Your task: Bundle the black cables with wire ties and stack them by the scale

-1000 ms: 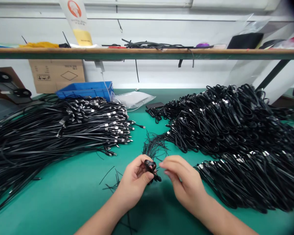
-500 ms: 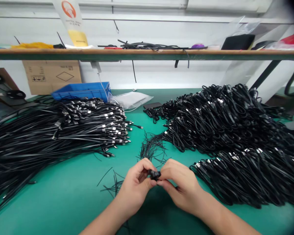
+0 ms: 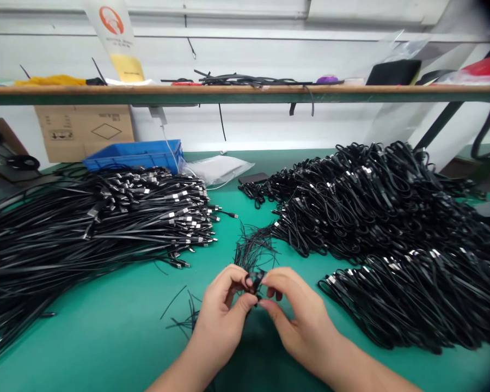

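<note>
In front of me, my left hand [image 3: 225, 313] is closed, thumb and fingers pinching a small black coiled cable [image 3: 256, 281]. My right hand [image 3: 296, 310] meets it from the other side, fingertips closed at the coil's right edge; fingers partly hide what they pinch. Just beyond the hands lies a heap of thin black ties [image 3: 253, 245]. More loose ties [image 3: 185, 318] are scattered left of my left hand. Straight black USB cables [image 3: 85, 218] form a large pile at the left. Coiled, bundled cables [image 3: 351, 201] are heaped at the right, with a nearer row of bundles [image 3: 412, 299].
A blue bin [image 3: 134, 155] and a clear plastic bag [image 3: 218, 167] stand behind the left pile. A dark flat object [image 3: 253, 178] lies at the back centre. Across the top runs a shelf [image 3: 245, 93] holding black strips, and a cardboard box [image 3: 84, 130] leans below it.
The coil between my hands has turned, and its loops now show more openly. My right fingers have spread slightly and shifted along its edge. The camera view has moved slightly.
</note>
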### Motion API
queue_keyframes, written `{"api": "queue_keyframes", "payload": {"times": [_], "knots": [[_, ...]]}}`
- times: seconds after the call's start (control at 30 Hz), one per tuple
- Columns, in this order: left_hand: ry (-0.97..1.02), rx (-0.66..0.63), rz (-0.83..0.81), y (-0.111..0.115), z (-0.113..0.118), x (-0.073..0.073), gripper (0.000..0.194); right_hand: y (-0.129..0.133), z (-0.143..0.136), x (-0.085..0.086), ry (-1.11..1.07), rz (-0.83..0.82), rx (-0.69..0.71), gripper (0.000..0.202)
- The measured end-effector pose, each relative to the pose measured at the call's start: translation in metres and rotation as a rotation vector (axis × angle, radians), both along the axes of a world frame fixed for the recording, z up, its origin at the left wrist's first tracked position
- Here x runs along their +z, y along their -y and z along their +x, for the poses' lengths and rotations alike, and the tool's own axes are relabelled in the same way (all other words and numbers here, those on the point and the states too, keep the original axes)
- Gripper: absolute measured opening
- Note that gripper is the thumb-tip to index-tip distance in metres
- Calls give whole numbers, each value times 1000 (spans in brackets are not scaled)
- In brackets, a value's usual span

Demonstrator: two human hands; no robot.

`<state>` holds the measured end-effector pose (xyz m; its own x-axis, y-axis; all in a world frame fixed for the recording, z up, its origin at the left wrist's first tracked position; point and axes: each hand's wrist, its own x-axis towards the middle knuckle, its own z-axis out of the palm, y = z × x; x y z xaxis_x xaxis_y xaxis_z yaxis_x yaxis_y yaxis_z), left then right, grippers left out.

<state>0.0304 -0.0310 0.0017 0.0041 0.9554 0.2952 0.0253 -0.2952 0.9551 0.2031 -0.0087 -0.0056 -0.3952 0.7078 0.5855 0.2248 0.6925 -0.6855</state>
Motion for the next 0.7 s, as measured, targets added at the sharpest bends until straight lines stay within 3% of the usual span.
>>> {"api": "queue_keyframes", "payload": {"times": [0.07,0.17,0.33,0.4,0.43,0.5,0.57,0.6,0.63,0.67,0.7], "knots": [[154,-53,-171,-1,1,1,23,-1,3,0,106,224,2,27],[260,-163,-313,-1,1,5,37,-3,8,4,218,430,-56,23],[320,-271,-410,0,1,8,38,-6,13,12,291,576,-53,16],[219,-238,-334,1,0,7,29,-4,10,12,200,435,-10,15],[125,-195,-229,1,0,7,21,-2,8,12,122,275,5,15],[-122,-113,72,2,-2,7,7,0,2,12,-63,-208,48,23],[-345,-81,324,2,-5,7,19,1,-3,12,-200,-748,156,35],[-401,-85,374,2,-6,7,23,0,-5,12,-235,-928,205,39],[-414,-88,371,2,-6,7,23,0,-5,12,-246,-998,233,39],[-389,-84,324,2,-6,7,21,-1,-4,12,-231,-952,234,36],[-328,-73,246,1,-6,6,16,-2,-3,12,-194,-804,210,30]]}}
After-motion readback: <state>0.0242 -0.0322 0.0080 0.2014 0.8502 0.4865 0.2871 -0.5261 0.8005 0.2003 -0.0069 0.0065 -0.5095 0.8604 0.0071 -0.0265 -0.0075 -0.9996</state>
